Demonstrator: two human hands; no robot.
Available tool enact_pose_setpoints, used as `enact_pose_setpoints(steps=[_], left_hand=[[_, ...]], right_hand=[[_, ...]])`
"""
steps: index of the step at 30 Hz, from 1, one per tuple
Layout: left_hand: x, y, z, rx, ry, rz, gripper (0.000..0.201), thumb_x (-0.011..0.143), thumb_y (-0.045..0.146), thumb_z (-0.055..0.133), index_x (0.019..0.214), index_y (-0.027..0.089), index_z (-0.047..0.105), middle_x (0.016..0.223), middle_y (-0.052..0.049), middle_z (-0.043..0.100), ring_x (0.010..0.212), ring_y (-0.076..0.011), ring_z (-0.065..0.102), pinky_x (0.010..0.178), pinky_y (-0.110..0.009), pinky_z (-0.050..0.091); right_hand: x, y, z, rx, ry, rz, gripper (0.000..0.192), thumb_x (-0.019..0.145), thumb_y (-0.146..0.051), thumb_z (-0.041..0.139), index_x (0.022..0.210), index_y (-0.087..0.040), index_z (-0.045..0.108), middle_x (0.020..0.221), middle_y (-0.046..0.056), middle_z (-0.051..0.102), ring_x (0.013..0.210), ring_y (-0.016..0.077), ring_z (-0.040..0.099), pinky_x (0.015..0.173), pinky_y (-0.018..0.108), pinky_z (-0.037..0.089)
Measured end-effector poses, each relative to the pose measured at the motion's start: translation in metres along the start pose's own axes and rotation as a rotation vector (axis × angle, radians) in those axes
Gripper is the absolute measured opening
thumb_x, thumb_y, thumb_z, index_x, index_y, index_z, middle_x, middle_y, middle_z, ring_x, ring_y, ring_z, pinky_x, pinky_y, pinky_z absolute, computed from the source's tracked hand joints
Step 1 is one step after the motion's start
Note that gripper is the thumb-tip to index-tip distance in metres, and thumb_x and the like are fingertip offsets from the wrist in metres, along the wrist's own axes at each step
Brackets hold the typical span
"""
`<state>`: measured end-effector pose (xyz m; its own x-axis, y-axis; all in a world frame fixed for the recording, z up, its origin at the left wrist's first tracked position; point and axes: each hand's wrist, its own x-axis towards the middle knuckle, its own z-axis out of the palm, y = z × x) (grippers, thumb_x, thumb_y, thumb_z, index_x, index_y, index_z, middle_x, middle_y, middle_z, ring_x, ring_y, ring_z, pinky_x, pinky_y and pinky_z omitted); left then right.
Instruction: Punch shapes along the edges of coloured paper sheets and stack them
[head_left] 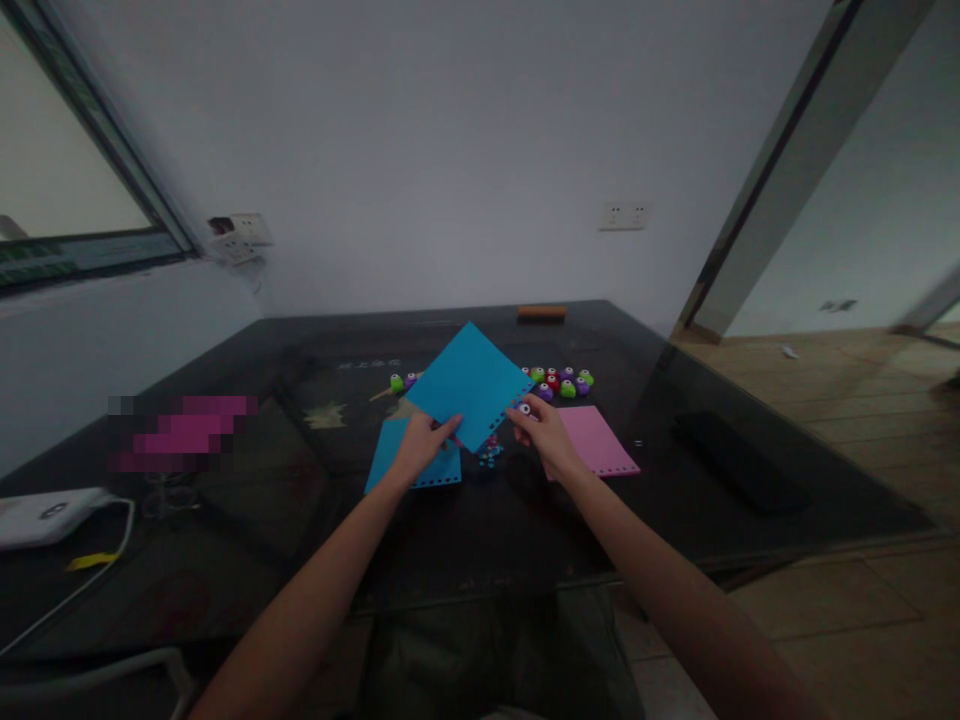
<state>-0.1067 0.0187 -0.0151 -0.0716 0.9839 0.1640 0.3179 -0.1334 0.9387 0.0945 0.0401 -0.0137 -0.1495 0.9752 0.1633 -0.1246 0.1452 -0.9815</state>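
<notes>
Head view shows me a dark glass-topped table (225, 520) filling the lower middle of the frame, under a pale wall. Just above centre I hold up a blue paper sheet (470, 384), tilted like a diamond, with a row of punched holes along its lower right edge. It looks light and floppy, easy to crease, so I judge the edges and corners the safest places to grip, with light pressure.

My left hand (421, 447) pinches the sheet's lower left edge between thumb and fingers. My right hand (541, 428) is closed around a small paper punch (524, 409) at the holed edge.

Flat on the table lie a second blue sheet (409, 462), left of centre under my left hand, and a pink sheet (598, 440) to the right. Behind them sits a cluster of coloured punches (559, 382). Tiny paper cut-outs (490, 455) lie between my hands.
</notes>
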Motion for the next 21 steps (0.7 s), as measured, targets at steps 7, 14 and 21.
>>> enact_pose_setpoints(steps=[7,14,21], left_hand=[[0.0,0.006,-0.002,-0.049,0.061,-0.043,0.025,0.072,0.036,0.064,0.063,0.012,0.062,0.055,-0.008,0.065,0.049,-0.0177,0.058,0.051,-0.027,0.044],[-0.001,0.008,0.001,-0.176,0.119,-0.048,0.024,0.067,0.03,0.069,0.079,0.01,0.063,0.065,-0.009,0.068,0.055,-0.0198,0.063,0.054,-0.03,0.05],[-0.004,0.012,0.005,-0.127,0.105,-0.052,0.019,0.069,0.029,0.068,0.072,0.011,0.064,0.061,-0.008,0.069,0.054,-0.0201,0.064,0.054,-0.029,0.051]], right_hand=[[0.003,0.001,-0.003,0.141,-0.073,0.069,0.038,0.067,-0.044,0.065,0.098,-0.022,0.06,0.085,0.002,0.062,0.058,0.0104,0.059,0.051,0.023,0.044],[-0.002,0.002,0.0,0.167,-0.095,0.13,0.036,0.064,-0.03,0.073,0.097,-0.019,0.062,0.082,0.004,0.066,0.06,0.0123,0.06,0.059,0.027,0.05],[-0.003,0.007,0.003,0.347,-0.178,0.219,0.031,0.061,-0.027,0.075,0.089,-0.017,0.066,0.087,0.005,0.067,0.071,0.0151,0.064,0.072,0.031,0.052]])
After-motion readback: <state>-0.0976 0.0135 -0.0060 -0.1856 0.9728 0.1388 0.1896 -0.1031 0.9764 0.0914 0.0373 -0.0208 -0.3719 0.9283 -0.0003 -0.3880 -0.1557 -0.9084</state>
